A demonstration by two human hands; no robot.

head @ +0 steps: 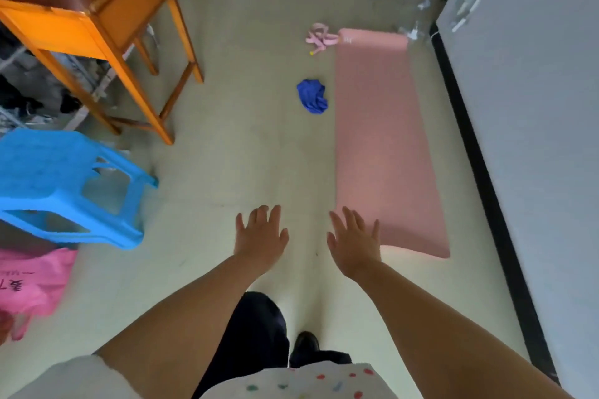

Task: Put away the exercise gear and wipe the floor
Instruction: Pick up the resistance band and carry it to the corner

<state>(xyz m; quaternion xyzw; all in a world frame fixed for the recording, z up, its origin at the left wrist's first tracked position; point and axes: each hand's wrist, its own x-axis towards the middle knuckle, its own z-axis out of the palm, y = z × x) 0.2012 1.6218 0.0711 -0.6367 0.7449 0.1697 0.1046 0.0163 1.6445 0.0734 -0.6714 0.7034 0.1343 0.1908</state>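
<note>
1. Two bare hands reach forward and down over the pale floor [252, 126], holding nothing. The left hand [261, 238] has its fingers straight and spread; the right hand [355, 241] is the same, its fingertips over the near corner of the mat.
2. A pink exercise mat [385, 146] lies unrolled on the floor, running away from the right hand alongside a white cabinet [531, 107] with a black base.
3. A crumpled blue cloth [312, 95] sits on the floor just left of the mat.
4. A pink resistance band [321, 37] lies in a loose tangle at the mat's far left corner.
5. To the left stand a blue plastic stool [61, 185] and, farther off, an orange wooden table [107, 19]. A pink plastic bag [30, 282] lies near the stool.
</note>
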